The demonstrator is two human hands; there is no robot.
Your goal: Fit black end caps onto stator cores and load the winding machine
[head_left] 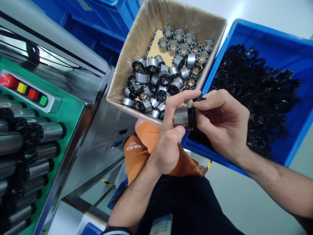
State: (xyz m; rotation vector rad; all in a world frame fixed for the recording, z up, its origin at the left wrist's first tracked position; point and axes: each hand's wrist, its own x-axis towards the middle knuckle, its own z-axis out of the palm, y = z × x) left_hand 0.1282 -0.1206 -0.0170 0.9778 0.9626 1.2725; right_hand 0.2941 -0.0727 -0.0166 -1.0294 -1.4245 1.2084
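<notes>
My left hand (pixel 168 143) is closed around a silver metal cylinder (pixel 180 117), thumb below and index finger stretched over the top. A black plastic end ring (pixel 192 118) sits at the cylinder's right end, against the fingers of my right hand (pixel 225 124). That hand is pinched around a small black plastic part (pixel 200 98), close to my left index fingertip. How far this part touches the cylinder is hidden by the fingers. Both hands are over the gap between a lined cardboard box (pixel 132 42) and a blue bin (pixel 232 32).
Silver and black cylinders (pixel 151 65) fill the box, some upright in rows on cardboard. Many black plastic rings (pixel 269 85) lie in the blue bin. At left, a green machine top (pixel 70 114) carries rows of cylinders and a button panel (pixel 31 93). Blue crates (pixel 102 16) stand behind.
</notes>
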